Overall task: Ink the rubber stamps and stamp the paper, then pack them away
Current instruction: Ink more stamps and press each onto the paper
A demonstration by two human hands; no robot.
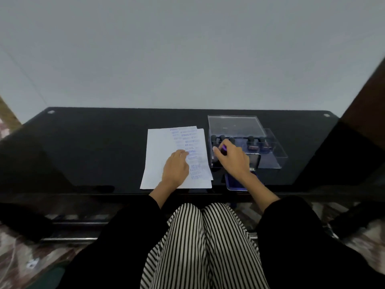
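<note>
Purple ink shows on the face of the small black-handled rubber stamp [223, 149] that your right hand [231, 158] pinches, a little right of the centre of the frame. The fingers and thumb are curled close around it, not spread, and the inked face is visible between them. The hand is at the near left part of the clear plastic storage box [235, 124], where a row of other black stamps [251, 142] stands. I cannot tell if the held stamp touches the box.

From here, I think the main danger is the ink. If you put the stamp in with its face sideways, it can touch the clear wall or a neighbour stamp and leave a purple mark. A quick move can also knock down the standing row, because those stamps are near to each other. Your right wrist passes just over the blue ink pad [235, 184], right of the paper's lower corner; if the wrist sinks, the skin can take ink.

Your left hand [176, 170] rests on the white paper sheets [158, 155], fingers relaxed, over the printed column. Fresh prints may smear under it, and the sheets may shift on the smooth black glass table [93, 142].
</note>
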